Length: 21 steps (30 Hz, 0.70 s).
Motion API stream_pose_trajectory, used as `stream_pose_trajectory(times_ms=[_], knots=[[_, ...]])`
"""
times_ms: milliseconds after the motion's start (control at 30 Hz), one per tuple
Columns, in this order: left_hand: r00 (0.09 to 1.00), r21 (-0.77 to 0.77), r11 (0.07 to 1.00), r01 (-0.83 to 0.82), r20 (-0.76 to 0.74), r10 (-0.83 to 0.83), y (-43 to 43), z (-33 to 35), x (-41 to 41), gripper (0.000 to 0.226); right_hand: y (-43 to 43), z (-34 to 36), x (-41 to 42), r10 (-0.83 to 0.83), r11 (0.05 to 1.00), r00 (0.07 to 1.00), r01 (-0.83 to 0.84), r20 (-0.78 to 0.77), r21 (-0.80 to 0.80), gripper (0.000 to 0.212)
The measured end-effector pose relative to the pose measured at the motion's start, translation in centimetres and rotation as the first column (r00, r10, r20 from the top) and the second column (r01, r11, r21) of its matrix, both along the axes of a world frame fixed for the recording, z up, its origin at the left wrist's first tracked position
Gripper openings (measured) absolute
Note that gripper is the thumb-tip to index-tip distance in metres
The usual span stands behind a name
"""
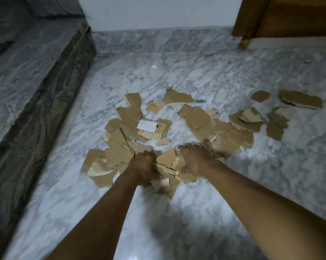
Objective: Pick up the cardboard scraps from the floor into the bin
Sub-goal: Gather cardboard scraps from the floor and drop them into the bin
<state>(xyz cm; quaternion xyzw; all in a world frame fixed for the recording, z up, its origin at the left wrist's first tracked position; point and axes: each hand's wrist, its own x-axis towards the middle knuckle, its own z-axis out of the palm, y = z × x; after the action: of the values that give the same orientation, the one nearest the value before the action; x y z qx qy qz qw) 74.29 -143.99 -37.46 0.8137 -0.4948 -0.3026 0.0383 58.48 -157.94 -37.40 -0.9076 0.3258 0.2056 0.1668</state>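
The floor (271, 184) is polished marble, white with grey veins and glossy enough to throw back light. The cardboard scraps (197, 119) on it are matt brown. Their torn edges are rough and paler, and some faces show faint corrugation. One scrap carries a smooth white paper label (146, 125). Left of the scraps runs a ledge (26, 81) of darker grey veined stone. Beyond them to the right stands brown wood (289, 19) with a low sheen.

A white-grey veined marble floor (64, 203) is strewn with torn brown cardboard scraps (199, 119), overlapped in a central pile. A white rectangular paper label (146, 125) is seen on one piece. A long brown cardboard strip (300, 99) is laid well apart, far right.
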Motion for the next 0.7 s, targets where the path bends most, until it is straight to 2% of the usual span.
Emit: stream_pose_trajectory(times_ms=[100,167,233,300,367,400,467,567,600,633,700], knots=[[1.0,-0.041,0.999,0.001,-0.008,-0.001,0.1,-0.6,-0.1,0.079,0.9,0.3,-0.3,-0.049,0.999,0.998,0.049,0.029,-0.024,0.079],[0.986,-0.052,0.997,-0.061,-0.158,0.053,0.3,-0.3,-0.4,0.075,1.2,1.0,-0.9,-0.093,0.996,0.994,0.093,0.062,-0.001,0.079],[0.942,-0.066,0.987,-0.144,-0.316,0.116,0.3,0.1,-0.1,0.066,0.2,1.9,-2.0,-0.209,0.971,0.976,0.199,0.065,0.134,0.082],[0.881,-0.088,0.97,-0.225,-0.444,0.164,0.0,0.8,0.4,0.068,-1.7,3.2,-4.0,-0.36,0.899,0.93,0.325,0.073,0.294,0.083],[0.832,-0.096,0.956,-0.279,-0.522,0.19,-0.7,2.7,1.0,0.071,-3.4,4.8,-6.3,-0.536,0.776,0.833,0.422,0.139,0.468,0.066],[0.823,-0.082,0.958,-0.276,-0.535,0.191,-1.1,3.6,1.4,0.065,-4.0,5.4,-7.5,-0.615,0.708,0.768,0.438,0.179,0.554,0.054],[0.827,-0.025,0.981,-0.19,-0.542,0.147,-1.9,5.2,1.3,0.047,-4.6,6.8,-9.7,-0.714,0.595,0.672,0.434,0.197,0.677,0.039],[0.819,0.123,0.992,-0.024,-0.567,0.09,-3.2,5.8,-0.6,0.039,-5.1,7.7,-12.2,-0.72,0.57,0.682,0.474,0.13,0.671,0.034],[0.85,0.164,0.985,0.045,-0.525,0.049,-3.6,5.5,-1.7,0.04,-5.3,7.5,-12.5,-0.7,0.584,0.708,0.494,0.092,0.644,0.036],[0.898,0.183,0.976,0.115,-0.438,-0.024,-4.1,4.7,-2.9,0.043,-5.1,7.5,-12.6,-0.642,0.638,0.765,0.501,0.045,0.584,0.045],[0.964,0.211,0.951,0.227,-0.188,-0.188,-5.1,2.3,-4.6,0.054,-4.9,6.6,-12.3,-0.49,0.762,0.869,0.466,-0.069,0.45,0.077]])
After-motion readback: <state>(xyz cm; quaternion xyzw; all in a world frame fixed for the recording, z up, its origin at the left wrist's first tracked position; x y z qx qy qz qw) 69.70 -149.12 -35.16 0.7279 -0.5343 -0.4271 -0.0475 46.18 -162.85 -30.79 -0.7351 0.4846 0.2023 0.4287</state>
